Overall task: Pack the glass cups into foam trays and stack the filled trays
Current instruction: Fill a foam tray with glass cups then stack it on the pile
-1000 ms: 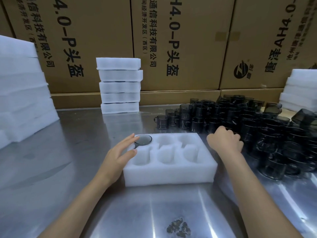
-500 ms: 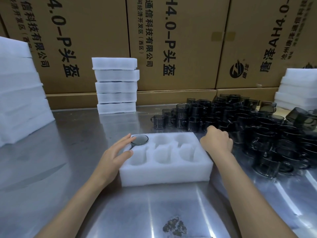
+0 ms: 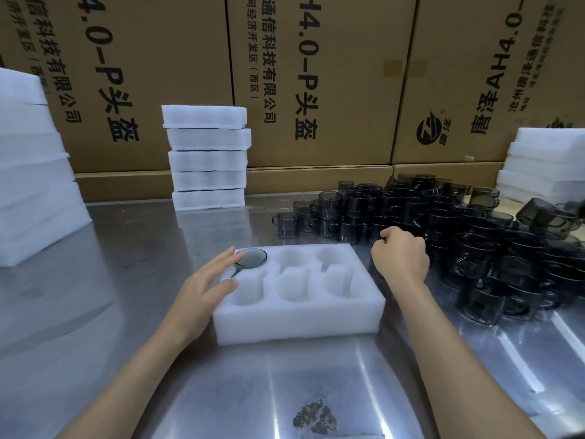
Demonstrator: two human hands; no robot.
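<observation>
The left hand (image 3: pixel 202 288) lies flat and spread at the left end of the tray (image 3: pixel 297 324), fingers straight, their tips at the rim of the 1 cup (image 3: pixel 251 258) seated in the far-left pocket; it grips nothing. The right hand (image 3: pixel 400 259) is curled beside the tray's far-right corner, at the near edge of the cup pile (image 3: pixel 468 236); its fingertips are turned away, so whether they pinch a cup cannot be told. The tray has 6 pockets, 5 empty. The seated cup shows only its rim. The pile is dark and overlapping, too dense to count. Behind stands a stack (image 3: pixel 207 156) of 5 trays, their contents hidden. More foam (image 3: pixel 34 172) is cut off at both edges of the steel table (image 3: pixel 133 248). Cartons (image 3: pixel 316 77) line the back.
</observation>
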